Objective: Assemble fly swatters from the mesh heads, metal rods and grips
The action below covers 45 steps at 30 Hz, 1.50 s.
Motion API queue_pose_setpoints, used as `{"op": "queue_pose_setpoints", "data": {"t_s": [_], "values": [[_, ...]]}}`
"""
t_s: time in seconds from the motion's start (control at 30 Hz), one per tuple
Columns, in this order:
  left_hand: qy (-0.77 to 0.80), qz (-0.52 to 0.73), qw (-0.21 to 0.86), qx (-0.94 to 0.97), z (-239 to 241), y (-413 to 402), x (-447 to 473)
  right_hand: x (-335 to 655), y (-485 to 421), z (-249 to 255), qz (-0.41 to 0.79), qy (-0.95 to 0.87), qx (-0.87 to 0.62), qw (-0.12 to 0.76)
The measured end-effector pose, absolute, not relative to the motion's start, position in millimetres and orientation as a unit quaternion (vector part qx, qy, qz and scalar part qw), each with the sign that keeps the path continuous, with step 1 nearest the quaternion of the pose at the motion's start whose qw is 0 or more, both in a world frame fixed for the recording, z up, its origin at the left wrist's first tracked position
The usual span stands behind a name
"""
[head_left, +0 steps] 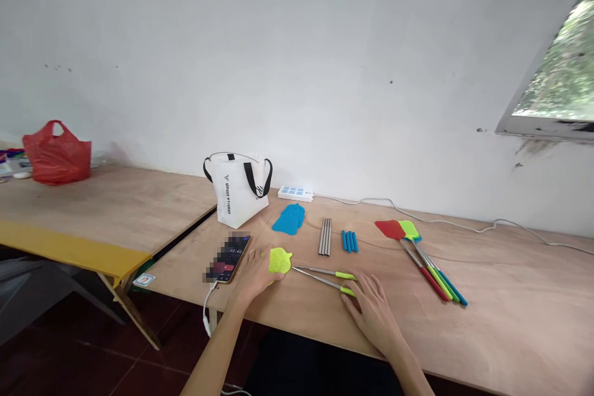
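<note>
My left hand [254, 273] lies over the left side of a yellow-green perforated fly swatter head [281, 260], thumb and fingers around its edge. To the right, my right hand [371, 315] rests with fingers stretched out at the ends of two metal rods [320, 270] with yellow-green handles [347, 275]. Their bare tips point toward the swatter head and meet close by it, apart from it. Beyond them lie blue swatter heads [288, 219], several bare metal tubes [325, 237] and several blue handle sleeves [349, 241].
Whole fly swatters [431, 266] in red, green and blue lie at the right. A phone [232, 258] on a white cable lies left of my left hand. Behind stand a white bag [236, 192] and a power strip [295, 193]. A red plastic bag [58, 158] sits on the other table.
</note>
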<state>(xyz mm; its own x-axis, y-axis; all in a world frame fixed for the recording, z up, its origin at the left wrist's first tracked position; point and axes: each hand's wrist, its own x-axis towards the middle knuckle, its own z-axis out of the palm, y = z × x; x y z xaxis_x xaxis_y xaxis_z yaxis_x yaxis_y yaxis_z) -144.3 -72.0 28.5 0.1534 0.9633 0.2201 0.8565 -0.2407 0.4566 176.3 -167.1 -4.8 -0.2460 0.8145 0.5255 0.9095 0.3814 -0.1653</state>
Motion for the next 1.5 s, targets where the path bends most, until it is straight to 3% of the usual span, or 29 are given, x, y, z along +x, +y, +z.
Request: {"op": "queue_pose_setpoints", "data": {"t_s": [0.17,0.47,0.77,1.5], "values": [[0.563,0.299,0.144,0.757,40.4,-70.3,-143.3,159.9,-168.9,-7.4,-0.088,-0.780,-0.557,0.273],[0.441,0.566,0.383,0.582,71.0,-83.6,-118.1,168.6,-165.8,-9.3,-0.101,-0.754,-0.580,0.293],[0.457,0.568,0.496,0.472,43.1,-75.3,-95.3,167.4,-167.9,-7.2,-0.001,-0.739,-0.594,0.319],[0.427,0.598,0.525,0.430,37.2,-67.2,-103.1,166.4,-169.5,-4.7,0.035,-0.723,-0.598,0.343]]}}
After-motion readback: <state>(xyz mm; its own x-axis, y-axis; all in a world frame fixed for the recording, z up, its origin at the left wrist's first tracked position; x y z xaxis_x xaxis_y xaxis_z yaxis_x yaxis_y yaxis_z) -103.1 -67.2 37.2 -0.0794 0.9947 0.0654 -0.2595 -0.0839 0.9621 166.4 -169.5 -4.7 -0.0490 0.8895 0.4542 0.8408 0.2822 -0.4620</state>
